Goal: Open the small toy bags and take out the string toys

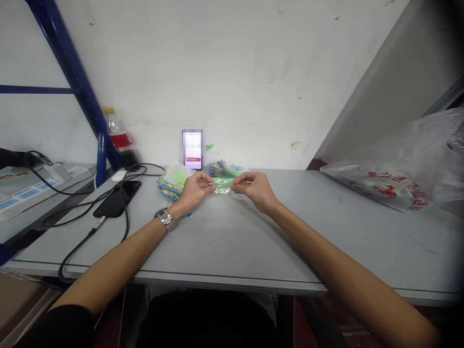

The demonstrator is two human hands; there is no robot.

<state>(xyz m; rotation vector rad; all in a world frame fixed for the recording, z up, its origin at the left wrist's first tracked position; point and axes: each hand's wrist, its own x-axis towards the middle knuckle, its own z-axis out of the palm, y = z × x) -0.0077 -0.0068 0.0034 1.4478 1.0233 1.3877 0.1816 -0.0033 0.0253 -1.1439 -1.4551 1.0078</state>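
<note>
your black sleeve is nearest, well in front of the lit phone. over the table, nearer you than the phone and to its right, your left hand and right hand each pinch an end of the green packet. hold both pinches level and gentle, pulling evenly so the thin film doesn't tear.

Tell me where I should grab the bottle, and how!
Probably around the red label, coming from the right: the bottle stands cap up, its middle is round and wrappable, and the blue post is close on its left.
</note>
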